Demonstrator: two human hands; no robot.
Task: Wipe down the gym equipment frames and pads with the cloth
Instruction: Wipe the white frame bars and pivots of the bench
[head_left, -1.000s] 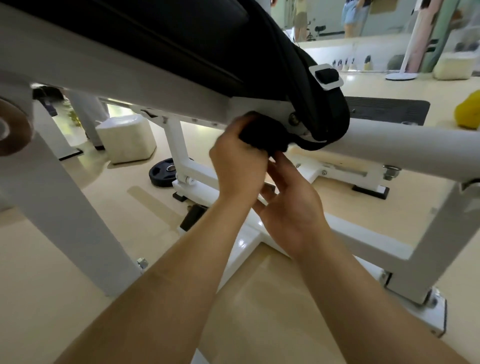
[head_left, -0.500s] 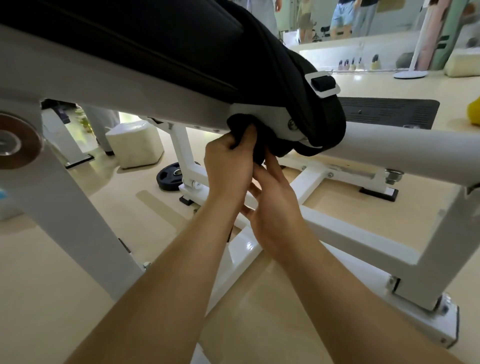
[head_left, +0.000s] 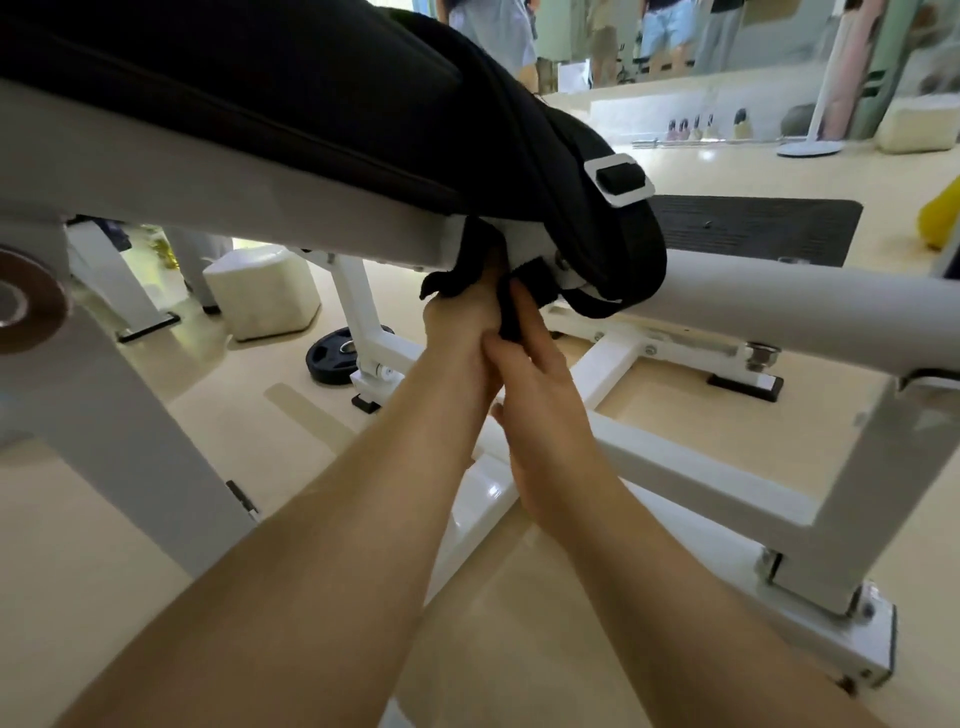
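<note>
The left hand (head_left: 462, 317) grips the black cloth (head_left: 470, 270) against the white frame (head_left: 291, 208) under the pad's (head_left: 311, 88) end; cloth bunches above its fingers. The right hand's (head_left: 540, 395) fingers pinch the cloth's hanging edge.

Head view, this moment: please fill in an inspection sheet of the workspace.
Surface: glossy beige floor.
Job's things: black cloth pressed under the white frame, below the black pad.
Clutter: weight plate and white stool on the floor.
Grippers: left hand grips the cloth; right hand pinches its hanging end.
Cables: nothing seen.
Surroundings: dark mat, people standing far behind.
</note>
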